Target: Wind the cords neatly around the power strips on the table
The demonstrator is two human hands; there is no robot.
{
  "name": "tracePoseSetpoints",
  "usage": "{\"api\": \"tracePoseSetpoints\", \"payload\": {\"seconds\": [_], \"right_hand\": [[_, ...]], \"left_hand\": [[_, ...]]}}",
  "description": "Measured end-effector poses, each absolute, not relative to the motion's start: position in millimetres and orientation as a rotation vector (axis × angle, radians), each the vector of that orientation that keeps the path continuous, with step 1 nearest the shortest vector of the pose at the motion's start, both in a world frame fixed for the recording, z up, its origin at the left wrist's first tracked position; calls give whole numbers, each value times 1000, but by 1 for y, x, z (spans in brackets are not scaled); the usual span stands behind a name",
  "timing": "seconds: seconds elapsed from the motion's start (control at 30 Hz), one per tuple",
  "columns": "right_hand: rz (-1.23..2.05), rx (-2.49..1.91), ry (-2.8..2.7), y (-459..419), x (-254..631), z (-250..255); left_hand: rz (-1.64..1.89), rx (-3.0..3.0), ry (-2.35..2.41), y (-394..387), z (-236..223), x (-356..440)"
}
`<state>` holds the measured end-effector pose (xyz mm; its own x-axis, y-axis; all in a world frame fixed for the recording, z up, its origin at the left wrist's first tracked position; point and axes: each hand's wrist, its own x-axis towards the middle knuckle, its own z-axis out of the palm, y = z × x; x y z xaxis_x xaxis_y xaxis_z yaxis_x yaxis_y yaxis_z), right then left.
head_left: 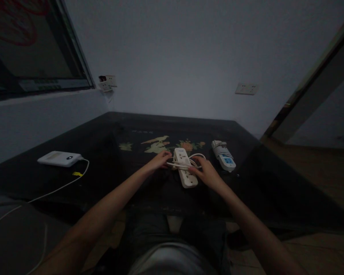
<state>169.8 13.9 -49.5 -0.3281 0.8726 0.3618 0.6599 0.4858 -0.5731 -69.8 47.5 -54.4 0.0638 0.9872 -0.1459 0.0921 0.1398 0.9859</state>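
A white power strip [184,153] lies lengthwise away from me on the dark table, with its pale cord [182,166] looped across its middle. At the strip's left side, my left hand [161,160] has its fingers closed round the cord loops. From the right, my right hand [205,172] grips the cord, its thumb lying over the strip and a loop rising above its fingers. Part of the fingers of both hands is hidden. To the right lies a second power strip [227,162], with blue socket faces and its cord wound tightly round it.
The black table [103,141] bears a bird-and-flower picture [157,146]. On its left lies a white device [59,158] with a cable [60,188] running off the near edge, beside a yellow tag [77,174]. Wall sockets [246,89] are behind the table.
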Motion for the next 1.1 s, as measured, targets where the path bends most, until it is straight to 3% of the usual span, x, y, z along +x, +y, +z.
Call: {"api": "tracePoseSetpoints", "payload": {"seconds": [0.27,1.1], "right_hand": [[564,-1381,-2174,31,135,-46],[411,-1226,-2053,27,133,-58]], "left_hand": [[1032,1406,1401,60,-62,-80],[937,1172,1130,41,-44,-78]]}}
